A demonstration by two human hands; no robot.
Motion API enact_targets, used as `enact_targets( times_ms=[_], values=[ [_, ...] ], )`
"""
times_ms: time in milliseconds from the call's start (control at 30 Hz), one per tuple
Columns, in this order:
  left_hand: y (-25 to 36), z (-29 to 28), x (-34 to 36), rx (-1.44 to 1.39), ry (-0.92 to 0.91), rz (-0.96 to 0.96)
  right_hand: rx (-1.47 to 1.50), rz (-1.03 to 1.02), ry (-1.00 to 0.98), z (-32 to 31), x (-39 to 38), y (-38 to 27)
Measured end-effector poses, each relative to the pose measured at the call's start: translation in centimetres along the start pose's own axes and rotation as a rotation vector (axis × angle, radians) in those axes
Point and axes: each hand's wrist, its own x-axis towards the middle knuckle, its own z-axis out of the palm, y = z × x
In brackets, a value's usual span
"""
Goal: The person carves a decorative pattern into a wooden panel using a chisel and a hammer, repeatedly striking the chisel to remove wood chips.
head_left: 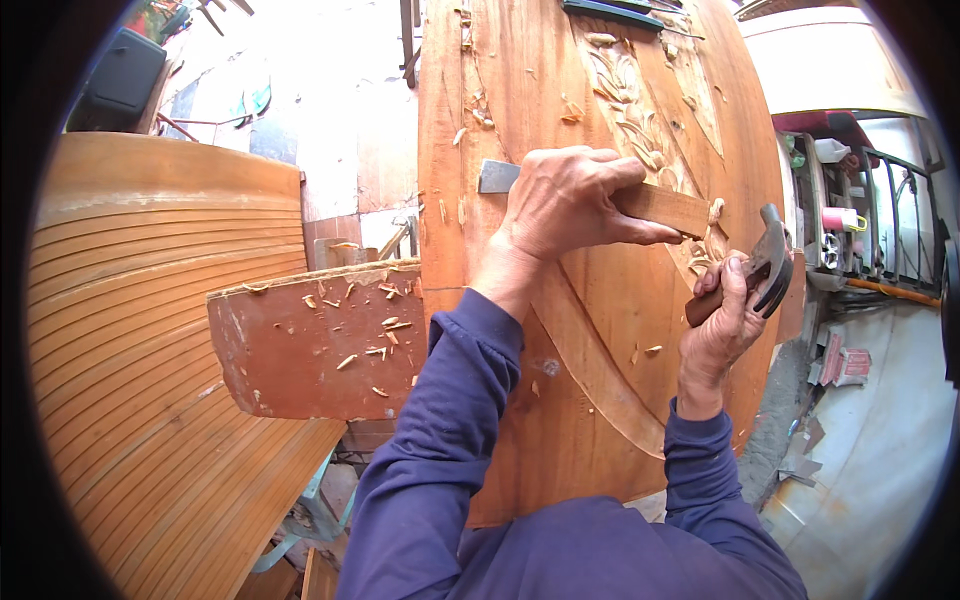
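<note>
My left hand (570, 205) grips a wide tool with a flat steel end (497, 177) and a square wooden bar (667, 208), held crosswise over a large wooden panel (480, 390). My right hand (725, 320) is closed on a hammer (772, 258), its dark metal head just right of the bar's end. Carved leaf scrollwork (630, 110) runs down the panel, partly hidden under the bar and both hands. Pale shavings lie on the surface. A smooth curved band is cut into the panel below my left hand.
A reddish board (280, 350) with chips juts out left, beside a ribbed wooden panel (120, 280). Dark tools (610, 12) lie at the panel's far end. On the right stand a shelf with a pink mug (840, 220) and a metal rack (905, 230); a dark case (115, 85) is far left.
</note>
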Motion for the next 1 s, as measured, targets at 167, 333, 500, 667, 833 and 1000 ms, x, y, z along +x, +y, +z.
enact_targets(
  times_ms=[167, 333, 500, 667, 833, 1000],
  values=[
    [-0.9, -0.2, -0.2, 0.004, -0.017, -0.082, -0.396, -0.143, -0.179, 0.5, -0.5, 3.3],
    [-0.3, -0.1, -0.3, -0.014, 0.113, -0.035, -0.116, 0.056, -0.161, 0.8, 0.9, 1.4],
    [0.2, -0.3, -0.4, -0.004, 0.080, -0.033, -0.036, 0.057, -0.030, 2.8, 0.4, 0.3],
    [-0.2, -0.3, -0.2, -0.045, 0.116, -0.039, -0.546, -0.349, -0.256, 0.5, 1.3, 2.9],
    [-0.3, 0.0, -0.2, 0.012, 0.066, -0.061, -0.289, 0.088, -0.176, 1.5, 0.3, 2.3],
    [-0.4, -0.2, -0.2, 0.043, 0.070, -0.053, -0.231, 0.035, -0.245, 0.6, 1.0, 2.6]
  ],
)
